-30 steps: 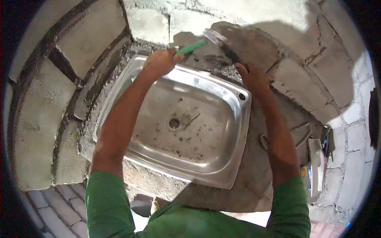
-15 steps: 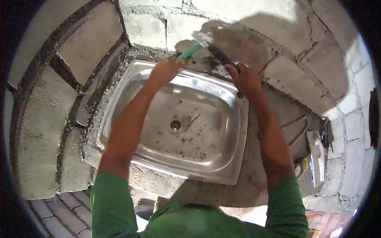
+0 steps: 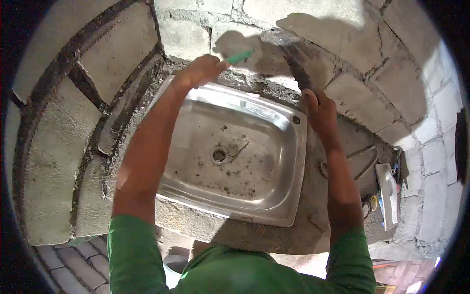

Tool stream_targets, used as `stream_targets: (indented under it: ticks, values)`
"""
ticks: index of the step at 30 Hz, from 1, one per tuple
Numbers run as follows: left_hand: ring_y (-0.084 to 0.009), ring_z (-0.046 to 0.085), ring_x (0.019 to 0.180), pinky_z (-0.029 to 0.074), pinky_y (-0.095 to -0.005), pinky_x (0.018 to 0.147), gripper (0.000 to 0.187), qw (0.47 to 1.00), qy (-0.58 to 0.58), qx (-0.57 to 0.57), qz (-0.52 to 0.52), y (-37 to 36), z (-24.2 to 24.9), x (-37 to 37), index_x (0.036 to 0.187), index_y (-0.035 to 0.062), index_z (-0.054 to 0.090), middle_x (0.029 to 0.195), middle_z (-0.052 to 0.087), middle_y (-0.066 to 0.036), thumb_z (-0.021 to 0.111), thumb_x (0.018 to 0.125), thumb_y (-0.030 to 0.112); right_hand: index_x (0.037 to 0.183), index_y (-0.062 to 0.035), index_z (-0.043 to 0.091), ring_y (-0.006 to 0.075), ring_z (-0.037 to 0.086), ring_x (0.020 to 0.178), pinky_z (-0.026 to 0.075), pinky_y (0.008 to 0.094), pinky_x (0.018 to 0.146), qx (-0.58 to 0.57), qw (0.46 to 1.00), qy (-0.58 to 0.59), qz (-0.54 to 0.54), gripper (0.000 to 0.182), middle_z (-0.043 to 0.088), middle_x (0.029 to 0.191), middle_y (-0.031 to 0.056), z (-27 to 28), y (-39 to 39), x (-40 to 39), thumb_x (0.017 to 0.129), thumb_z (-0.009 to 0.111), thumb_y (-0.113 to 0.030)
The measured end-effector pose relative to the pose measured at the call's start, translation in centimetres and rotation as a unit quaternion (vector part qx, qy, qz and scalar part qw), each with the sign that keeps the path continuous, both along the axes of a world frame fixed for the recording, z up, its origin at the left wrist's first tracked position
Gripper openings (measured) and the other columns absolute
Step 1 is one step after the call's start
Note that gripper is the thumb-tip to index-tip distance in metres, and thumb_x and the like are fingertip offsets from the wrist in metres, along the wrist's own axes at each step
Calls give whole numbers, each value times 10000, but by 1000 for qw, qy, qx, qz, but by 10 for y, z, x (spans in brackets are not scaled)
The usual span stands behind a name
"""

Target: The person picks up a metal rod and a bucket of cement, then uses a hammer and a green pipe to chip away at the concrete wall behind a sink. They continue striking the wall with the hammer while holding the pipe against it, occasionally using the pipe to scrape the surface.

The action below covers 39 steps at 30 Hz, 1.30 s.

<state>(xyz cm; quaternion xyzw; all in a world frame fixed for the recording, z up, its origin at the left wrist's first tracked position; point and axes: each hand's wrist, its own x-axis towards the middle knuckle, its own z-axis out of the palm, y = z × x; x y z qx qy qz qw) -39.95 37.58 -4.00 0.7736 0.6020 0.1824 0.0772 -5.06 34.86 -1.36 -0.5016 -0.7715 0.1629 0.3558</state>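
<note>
At upper centre-left of the frame we see the left hand [image 3: 198, 70] clenched around a green-handled tool [image 3: 240, 57], raised against the block wall [image 3: 352, 29]. Below lies the steel sink [image 3: 284, 196], grit scattered around its drain [image 3: 219, 155]. Right of centre, the right hand [image 3: 319, 109] grips a dark-handled hammer [image 3: 293, 61], its head near the green tool's tip.

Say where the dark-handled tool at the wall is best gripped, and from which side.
Grip the tool low on its dark handle, where the right hand already closes, coming from below, the sink side. The handle slopes down from the wall toward the person; its pale head sits up against the blocks, leaving little room there.
</note>
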Motion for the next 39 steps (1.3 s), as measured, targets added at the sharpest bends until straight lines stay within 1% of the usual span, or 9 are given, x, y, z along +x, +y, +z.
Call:
stream_targets:
  ticks: [3, 11, 13, 16, 20, 29, 31, 37, 39]
  values:
    - [-380, 601, 757, 499, -462, 679, 513, 984, -113, -110, 79, -5, -15, 11, 1026, 1, 595, 801, 601, -221, 421, 961, 480, 906, 6, 616, 155, 483, 564, 426, 341, 549, 88, 996, 7, 18, 397, 552, 611, 125, -1, -2, 2, 924, 553, -386]
    - [-451, 613, 789, 471, -539, 717, 420, 982, -122, 66, 131, -18, -68, 23, 956, 14, 575, 791, 628, -252, 486, 932, 424, 862, 5, 594, 162, 522, 571, 440, 327, 563, 88, 995, -34, 28, 335, 592, 635, 136, 12, -16, -4, 935, 542, -317]
    - [-455, 609, 772, 470, -545, 703, 412, 981, -109, 87, 138, -19, -69, 25, 946, 17, 575, 770, 625, -252, 485, 932, 419, 947, 4, 623, 393, 654, 679, 515, 446, 621, 52, 998, -19, 40, 472, 658, 776, 229, 6, -11, -9, 911, 559, -463]
    - [-455, 608, 768, 466, -552, 694, 411, 982, -118, 68, 127, -17, -65, 25, 937, 14, 572, 766, 620, -261, 483, 932, 416, 918, 3, 618, 283, 645, 637, 485, 379, 605, 108, 984, -143, 13, 372, 638, 702, 189, -19, 18, -21, 910, 590, -368]
    - [-457, 615, 768, 476, -555, 710, 421, 981, -113, 104, 122, -11, -62, 25, 969, 15, 558, 763, 627, -252, 469, 934, 425, 970, -10, 633, 322, 651, 675, 496, 405, 628, -5, 970, -235, -59, 326, 656, 750, 194, -4, 34, -52, 878, 648, -322]
    - [-462, 616, 791, 476, -560, 691, 406, 981, -134, 94, 106, -13, -66, 22, 957, 24, 556, 785, 629, -257, 473, 935, 420, 972, 36, 616, 380, 658, 731, 497, 451, 659, 237, 965, 31, 110, 588, 645, 750, 231, -35, 32, -34, 912, 503, -538]
    - [-455, 617, 814, 474, -557, 715, 399, 981, -134, 58, 124, -14, -63, 27, 959, 25, 559, 816, 633, -254, 473, 934, 413, 996, 28, 619, 388, 649, 758, 501, 456, 680, 9, 963, -263, -56, 544, 650, 758, 221, -27, 36, -39, 916, 518, -501]
    - [-383, 641, 882, 490, -493, 781, 361, 995, -67, 1, 71, 27, -49, 20, 1113, 42, 563, 933, 653, -222, 486, 914, 333, 956, 12, 622, 373, 634, 697, 500, 456, 631, 63, 995, -67, -23, 480, 635, 728, 199, 2, 11, -39, 930, 513, -455]
    - [-350, 627, 710, 501, -466, 661, 442, 997, -33, -52, 56, 12, -8, 23, 1034, -3, 592, 839, 632, -211, 479, 953, 417, 949, 13, 620, 337, 609, 648, 489, 425, 609, 148, 987, -53, 25, 463, 621, 704, 181, 5, 13, -34, 933, 517, -438]
